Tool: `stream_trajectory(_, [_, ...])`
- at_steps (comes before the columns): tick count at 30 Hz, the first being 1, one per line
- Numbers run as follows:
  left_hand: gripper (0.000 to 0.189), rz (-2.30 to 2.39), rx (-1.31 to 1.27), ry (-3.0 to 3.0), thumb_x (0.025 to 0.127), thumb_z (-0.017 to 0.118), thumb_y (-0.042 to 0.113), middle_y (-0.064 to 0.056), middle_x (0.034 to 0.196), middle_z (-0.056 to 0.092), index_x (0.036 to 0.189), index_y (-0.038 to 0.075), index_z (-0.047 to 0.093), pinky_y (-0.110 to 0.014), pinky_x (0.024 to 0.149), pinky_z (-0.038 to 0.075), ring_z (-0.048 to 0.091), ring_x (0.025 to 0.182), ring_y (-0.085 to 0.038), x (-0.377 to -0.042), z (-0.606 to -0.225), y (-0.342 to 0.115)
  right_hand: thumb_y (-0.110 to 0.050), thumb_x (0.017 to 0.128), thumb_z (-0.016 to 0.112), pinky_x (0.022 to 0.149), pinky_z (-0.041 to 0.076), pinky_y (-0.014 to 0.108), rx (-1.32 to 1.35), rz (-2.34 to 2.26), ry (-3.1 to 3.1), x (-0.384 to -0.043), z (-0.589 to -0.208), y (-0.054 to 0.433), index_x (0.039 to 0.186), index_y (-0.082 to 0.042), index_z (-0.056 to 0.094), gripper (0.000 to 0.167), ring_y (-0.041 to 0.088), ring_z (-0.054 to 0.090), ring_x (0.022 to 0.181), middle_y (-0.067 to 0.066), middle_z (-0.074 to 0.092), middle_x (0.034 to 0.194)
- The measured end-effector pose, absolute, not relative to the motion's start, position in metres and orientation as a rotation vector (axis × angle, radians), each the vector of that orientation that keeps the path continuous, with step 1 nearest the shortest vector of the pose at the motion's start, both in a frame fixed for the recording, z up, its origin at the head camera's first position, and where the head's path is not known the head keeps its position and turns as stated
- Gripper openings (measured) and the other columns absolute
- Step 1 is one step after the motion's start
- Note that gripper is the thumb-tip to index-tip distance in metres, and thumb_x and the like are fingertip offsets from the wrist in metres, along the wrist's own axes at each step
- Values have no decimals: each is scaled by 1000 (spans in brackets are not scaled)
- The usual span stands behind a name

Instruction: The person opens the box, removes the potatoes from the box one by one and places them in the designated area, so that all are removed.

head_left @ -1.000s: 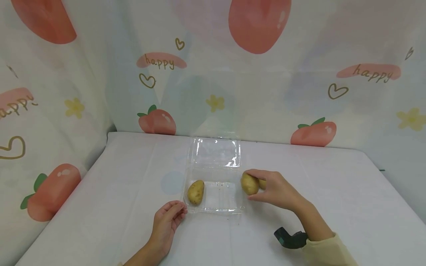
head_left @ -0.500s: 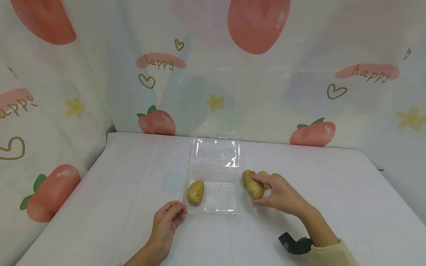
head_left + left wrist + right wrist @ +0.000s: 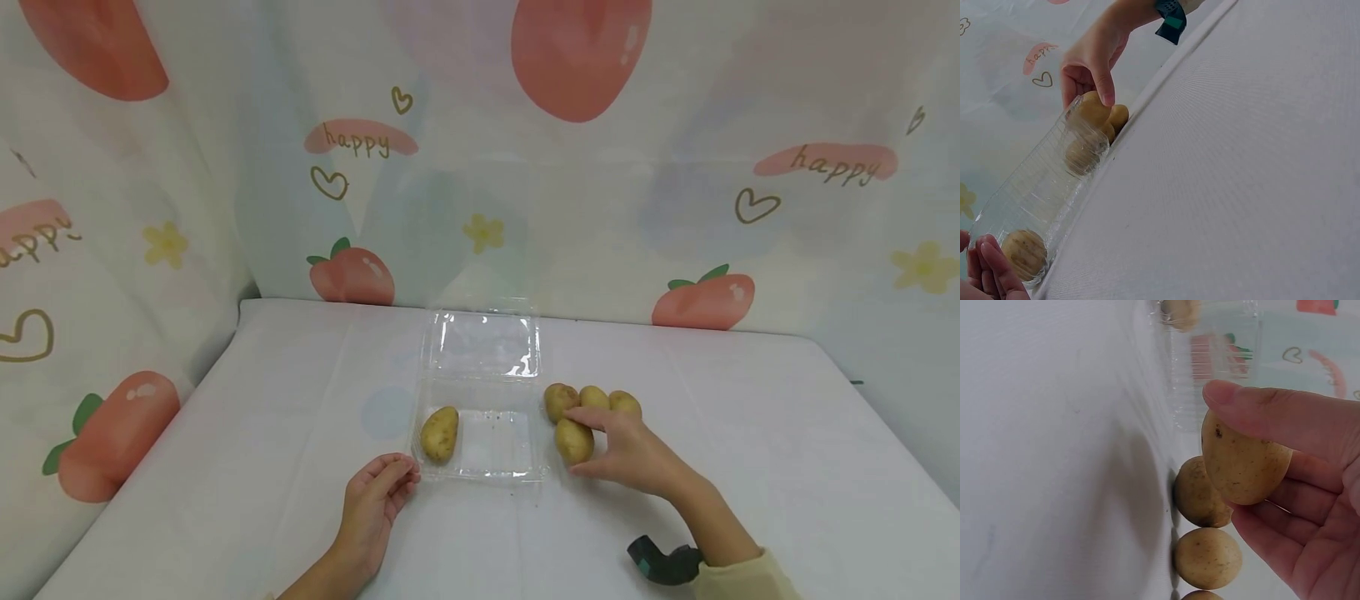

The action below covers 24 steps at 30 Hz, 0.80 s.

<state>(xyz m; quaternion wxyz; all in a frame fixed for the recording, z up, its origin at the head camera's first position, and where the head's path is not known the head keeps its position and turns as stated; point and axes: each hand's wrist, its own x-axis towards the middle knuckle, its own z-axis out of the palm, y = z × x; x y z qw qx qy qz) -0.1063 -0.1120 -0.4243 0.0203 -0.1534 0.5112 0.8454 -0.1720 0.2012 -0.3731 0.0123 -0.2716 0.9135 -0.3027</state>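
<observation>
My right hand (image 3: 626,446) grips a potato (image 3: 574,442) between thumb and fingers. In the right wrist view the held potato (image 3: 1244,459) is raised off the cloth, a dark spot on its skin. Behind it three more potatoes lie in a row, the closest (image 3: 559,401) beside the container's right wall. The clear plastic container (image 3: 498,442) has its lid (image 3: 487,343) folded back, away from me. One potato (image 3: 440,434) lies in its left end. At the front left corner my left hand (image 3: 375,504) pinches the rim; the left wrist view shows its fingers (image 3: 1000,269) there.
A white cloth (image 3: 300,433) covers the table. Printed fabric (image 3: 480,167) hangs behind and at the left. A dark wrist-camera mount (image 3: 663,562) sits by my right sleeve, close over the table. Small crumbs lie in front of the container.
My right hand has drawn back towards me and slightly right with the potato, so the row behind it shows. The left hand and the container have stayed in place.
</observation>
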Motion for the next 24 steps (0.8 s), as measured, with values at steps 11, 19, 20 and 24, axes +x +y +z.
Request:
stream_trajectory(11, [7,2623,-481,1579,88,58,10,-4,83,59,89,4,56,-22,73,49,57,77,-13,-106,-424,-112,-20,64,84,85,46,39,-927,-897,2849,-173,-381,202,117,1,59,62,19,55,103,7,61,114])
stream_trajectory(19, [6,2617,-479,1579,89,57,10,-4,83,59,89,4,56,-22,74,49,57,78,-12,-106,-424,-112,-21,63,84,86,46,38,-942,-925,2840,-172,-386,202,116,2,59,63,19,54,106,7,61,115])
stream_trajectory(20, [7,2616,-476,1579,89,57,11,-4,84,59,89,4,57,-22,74,49,57,78,-12,-106,-424,-112,-21,63,84,85,46,37,-948,-927,2841,-172,-387,202,116,2,59,63,19,54,105,7,61,114])
stream_trajectory(24, [7,2614,-480,1581,89,57,11,-4,84,59,89,4,57,-22,74,49,57,78,-12,-106,-424,-112,-21,62,85,85,46,36,-960,-937,2844,-172,-389,202,116,2,59,64,19,55,106,8,61,114])
